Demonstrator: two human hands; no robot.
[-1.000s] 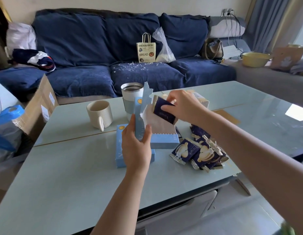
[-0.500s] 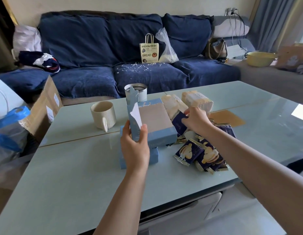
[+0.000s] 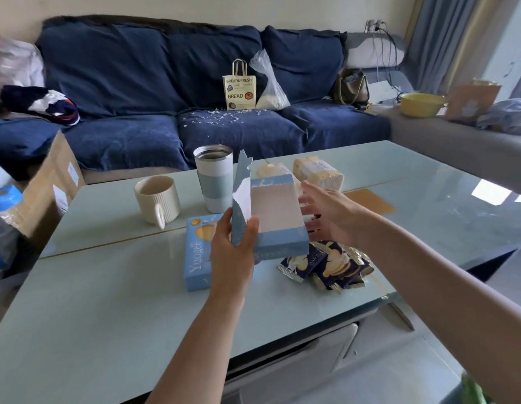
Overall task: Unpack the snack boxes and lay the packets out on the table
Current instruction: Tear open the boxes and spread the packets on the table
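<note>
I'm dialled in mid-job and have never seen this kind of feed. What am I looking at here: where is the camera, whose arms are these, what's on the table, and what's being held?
There is no machine here: a camera worn on a person's head looks forward and down at their two bare arms. The left hand grips an opened light blue snack box by its torn flap, held above the table. The right hand, fingers spread and holding nothing, is beside that box. A second blue box lies flat beneath. Dark blue snack packets are piled to the right. Behind stand a ribbed cream mug, a tumbler and two pale wrapped packs.
</note>
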